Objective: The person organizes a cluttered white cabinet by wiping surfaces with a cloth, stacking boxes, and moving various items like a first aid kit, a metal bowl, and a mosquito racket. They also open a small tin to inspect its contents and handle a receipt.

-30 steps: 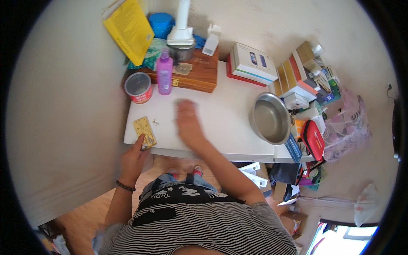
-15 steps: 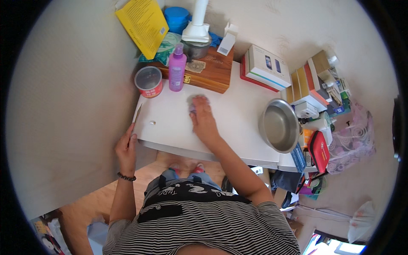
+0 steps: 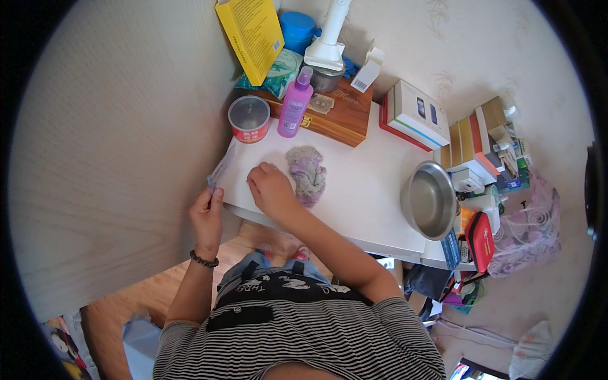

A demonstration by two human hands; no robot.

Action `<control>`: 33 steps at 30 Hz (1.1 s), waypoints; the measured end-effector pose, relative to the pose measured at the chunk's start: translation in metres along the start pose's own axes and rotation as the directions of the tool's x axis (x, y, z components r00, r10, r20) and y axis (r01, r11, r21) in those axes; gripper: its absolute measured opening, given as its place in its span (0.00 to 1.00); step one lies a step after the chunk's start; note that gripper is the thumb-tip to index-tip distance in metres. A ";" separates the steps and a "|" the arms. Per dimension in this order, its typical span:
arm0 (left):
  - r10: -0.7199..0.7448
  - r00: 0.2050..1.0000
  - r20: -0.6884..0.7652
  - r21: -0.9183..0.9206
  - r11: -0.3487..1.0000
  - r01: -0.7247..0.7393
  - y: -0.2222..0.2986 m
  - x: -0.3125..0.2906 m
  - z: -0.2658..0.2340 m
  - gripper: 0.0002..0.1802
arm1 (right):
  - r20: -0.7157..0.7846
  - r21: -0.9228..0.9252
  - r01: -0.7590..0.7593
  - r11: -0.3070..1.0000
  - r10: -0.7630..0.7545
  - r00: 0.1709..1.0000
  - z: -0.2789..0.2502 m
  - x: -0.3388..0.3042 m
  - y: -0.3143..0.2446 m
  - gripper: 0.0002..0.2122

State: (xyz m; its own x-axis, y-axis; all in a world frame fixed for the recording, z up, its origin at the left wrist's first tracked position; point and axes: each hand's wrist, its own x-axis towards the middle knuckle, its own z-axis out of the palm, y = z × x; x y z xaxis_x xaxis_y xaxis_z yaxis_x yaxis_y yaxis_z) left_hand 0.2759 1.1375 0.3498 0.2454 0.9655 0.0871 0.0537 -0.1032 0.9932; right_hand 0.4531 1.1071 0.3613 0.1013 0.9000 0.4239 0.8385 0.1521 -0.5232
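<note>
My left hand (image 3: 207, 215) is closed at the table's left edge. Between its thumb and fingers it pinches a thin flat pale item (image 3: 221, 166), seen nearly edge-on, whose kind I cannot make out. My right hand (image 3: 271, 190) rests on the white table (image 3: 361, 190) with its fingers curled together and pointing left; whatever is under them, if anything, is hidden. Just right of that hand lies a crumpled grey and lilac cloth (image 3: 307, 176), apart from the fingers. Beyond the hands stand a clear-lidded red tub (image 3: 249, 120) and a pink spray bottle (image 3: 295, 104).
Behind the bottle is a wooden box (image 3: 345, 117) with a white-stemmed device (image 3: 327, 47) on it. A yellow box (image 3: 250, 41) leans at the back left. On the right sit a metal bowl (image 3: 429, 201), a white phone box (image 3: 419, 117) and a red case (image 3: 481, 242).
My right hand has let go of the cloth and moved left and nearer, to where a small shiny white thing lay. That thing is now out of sight. The view has shifted slightly.
</note>
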 end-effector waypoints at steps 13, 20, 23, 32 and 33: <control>-0.001 1.000 0.007 -0.333 0.943 0.003 0.017 -0.002 0.046 0.10 | -0.029 0.517 -0.236 0.823 0.292 0.956 0.000 -0.029 -0.049 0.07; -0.069 0.995 -0.075 -0.433 0.901 0.029 0.019 0.016 0.049 0.10 | 0.111 0.562 -0.174 0.808 0.135 0.985 -0.020 -0.027 -0.043 0.20; -0.037 0.996 -0.086 -0.385 0.923 0.001 0.019 0.018 0.036 0.09 | 0.015 0.123 -0.132 0.984 0.131 0.991 -0.055 -0.025 -0.015 0.22; 0.031 0.989 -0.144 -0.267 0.961 -0.069 0.017 -0.001 0.015 0.08 | 0.001 -0.430 -0.204 0.879 0.227 0.974 -0.016 -0.027 0.065 0.27; 0.046 0.988 -0.148 -0.266 0.960 -0.085 0.017 -0.004 0.012 0.08 | 0.021 -0.423 -0.193 0.886 0.222 0.975 0.001 -0.032 0.045 0.27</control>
State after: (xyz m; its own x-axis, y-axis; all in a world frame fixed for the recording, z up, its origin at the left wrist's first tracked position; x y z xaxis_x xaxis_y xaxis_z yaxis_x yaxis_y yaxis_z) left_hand 0.2870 1.1286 0.3658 0.1016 0.9845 0.1432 -0.2262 -0.1174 0.9670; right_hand 0.4873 1.0851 0.3234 0.2739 0.9197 0.2812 0.9493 -0.2116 -0.2326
